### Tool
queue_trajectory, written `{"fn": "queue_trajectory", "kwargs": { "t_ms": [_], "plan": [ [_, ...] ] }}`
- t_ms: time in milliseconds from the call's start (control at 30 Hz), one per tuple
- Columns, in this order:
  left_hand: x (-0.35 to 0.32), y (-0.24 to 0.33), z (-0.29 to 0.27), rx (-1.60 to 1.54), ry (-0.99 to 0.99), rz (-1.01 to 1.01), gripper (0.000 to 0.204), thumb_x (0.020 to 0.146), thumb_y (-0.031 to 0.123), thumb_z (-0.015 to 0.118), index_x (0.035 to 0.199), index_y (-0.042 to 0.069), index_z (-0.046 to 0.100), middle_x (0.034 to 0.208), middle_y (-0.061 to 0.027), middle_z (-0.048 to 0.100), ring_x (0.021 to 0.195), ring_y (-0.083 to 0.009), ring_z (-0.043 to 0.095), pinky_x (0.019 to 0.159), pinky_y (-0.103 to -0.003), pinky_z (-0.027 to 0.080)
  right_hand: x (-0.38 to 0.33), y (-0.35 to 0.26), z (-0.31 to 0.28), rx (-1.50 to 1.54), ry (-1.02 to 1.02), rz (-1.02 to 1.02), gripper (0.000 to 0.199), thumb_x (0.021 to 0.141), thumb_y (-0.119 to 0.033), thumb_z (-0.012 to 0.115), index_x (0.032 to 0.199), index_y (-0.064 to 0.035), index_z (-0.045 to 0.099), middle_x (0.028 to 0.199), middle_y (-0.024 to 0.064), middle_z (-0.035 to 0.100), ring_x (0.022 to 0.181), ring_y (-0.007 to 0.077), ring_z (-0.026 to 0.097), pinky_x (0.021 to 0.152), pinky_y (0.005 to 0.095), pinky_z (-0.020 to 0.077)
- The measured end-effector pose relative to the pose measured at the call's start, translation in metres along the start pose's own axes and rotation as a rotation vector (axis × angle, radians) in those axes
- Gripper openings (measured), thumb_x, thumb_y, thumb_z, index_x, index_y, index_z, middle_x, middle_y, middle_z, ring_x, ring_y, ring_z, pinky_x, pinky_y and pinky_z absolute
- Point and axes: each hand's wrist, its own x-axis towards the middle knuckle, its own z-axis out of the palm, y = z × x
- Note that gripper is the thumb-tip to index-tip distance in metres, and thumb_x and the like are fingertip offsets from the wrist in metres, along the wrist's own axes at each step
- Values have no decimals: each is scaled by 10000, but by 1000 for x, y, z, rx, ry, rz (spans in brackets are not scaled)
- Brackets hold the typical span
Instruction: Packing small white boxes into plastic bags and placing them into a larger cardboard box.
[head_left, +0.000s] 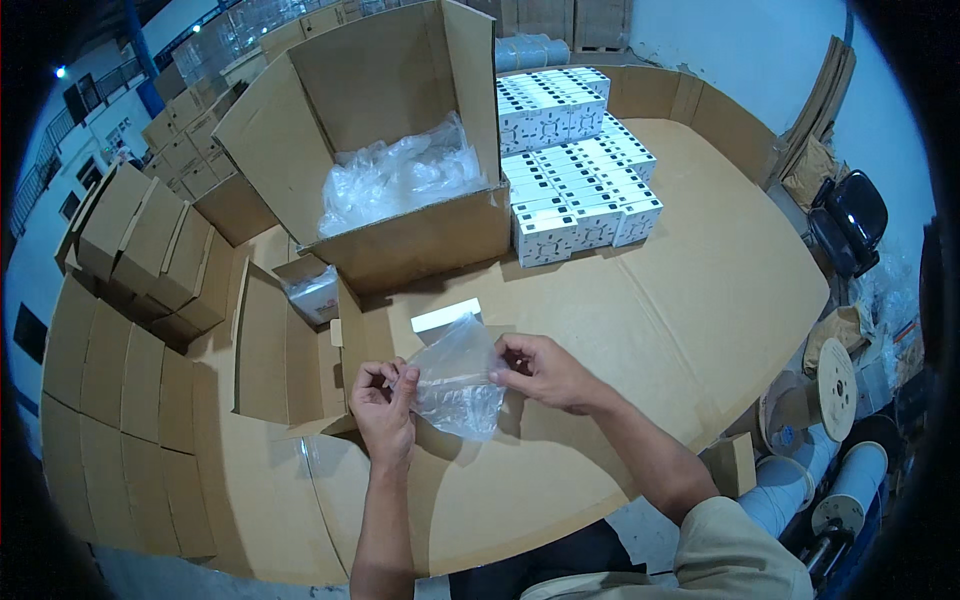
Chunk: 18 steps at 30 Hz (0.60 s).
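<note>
Clear plastic bag (458, 380) pinched btwn left hand (385, 410) & right hand (545, 372), above cardboard-covered table (700, 300). Small white flat box (445, 316) just beyond; open cardboard carton (400, 150) far.

A clear plastic bag (458, 378) is pinched at its edges between the left hand (385, 405) and the right hand (545, 370), just above the cardboard-covered worktop (690, 300); just behind it lies one small white box (446, 316); farther back stands a large open brown carton (400, 160) holding crumpled clear bags (400, 180); to its right sit stacked rows of small white boxes with dark marks (575, 170); closed brown cartons (150, 250) are piled along the left; a smaller open carton (315, 285) holding clear plastic sits left of the large one.
</note>
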Motion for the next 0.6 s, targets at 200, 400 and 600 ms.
{"fn": "queue_trajectory", "kwargs": {
  "t_ms": [200,400,600],
  "plan": [
    [-4,4,10,60,14,86,309,857,-65,760,1028,46,528,992,-47,567,924,-117,566,863,-270,495,-7,-9,-25,132,-11,102,139,937,-45,699,1003,-15,580,884,-2,591,758,64,561,650,227,474],
    [-23,-12,22,-37,50,-157,410,940,98,727,1282,1,522,1156,-69,600,1024,-137,589,945,-299,483,-2,-4,-8,150,182,0,136,913,5,698,962,-3,571,883,20,590,744,74,581,629,252,503],
    [-24,-18,21,200,101,-309,258,999,205,674,1140,-11,659,989,-34,681,898,-117,630,826,-287,518,1,9,13,27,146,-108,186,897,-32,733,965,-6,562,831,13,583,730,67,578,641,259,502]
  ]
}}
